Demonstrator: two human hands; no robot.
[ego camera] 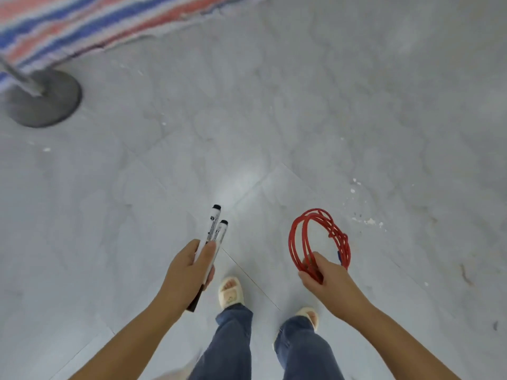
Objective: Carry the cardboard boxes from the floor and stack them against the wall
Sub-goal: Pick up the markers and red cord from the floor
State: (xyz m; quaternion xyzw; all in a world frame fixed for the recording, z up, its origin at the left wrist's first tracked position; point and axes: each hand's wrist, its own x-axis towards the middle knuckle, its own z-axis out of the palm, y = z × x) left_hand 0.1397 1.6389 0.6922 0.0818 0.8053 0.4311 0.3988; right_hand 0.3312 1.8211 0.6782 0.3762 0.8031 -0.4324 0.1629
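Left hand (189, 272): grips two markers (212, 237), caps forward. Right hand (325, 281): pinches a coiled red cord (315, 237). Both occupied, likely clearing odds; no cardboard boxes visible.

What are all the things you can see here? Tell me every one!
markers: two, white with black caps, held in the left hand
cord coil: one, red, held in the right hand
stand base: one, grey, round, on the floor at far left
striped sheet: one, blue, red and white, top left
floor: grey marbled tiles, white specks at right
cardboard boxes: none in view
slippers: two, cream, on the feet
jeans: blue, bottom centre
left hand: grips the markers
right hand: grips the cord coil
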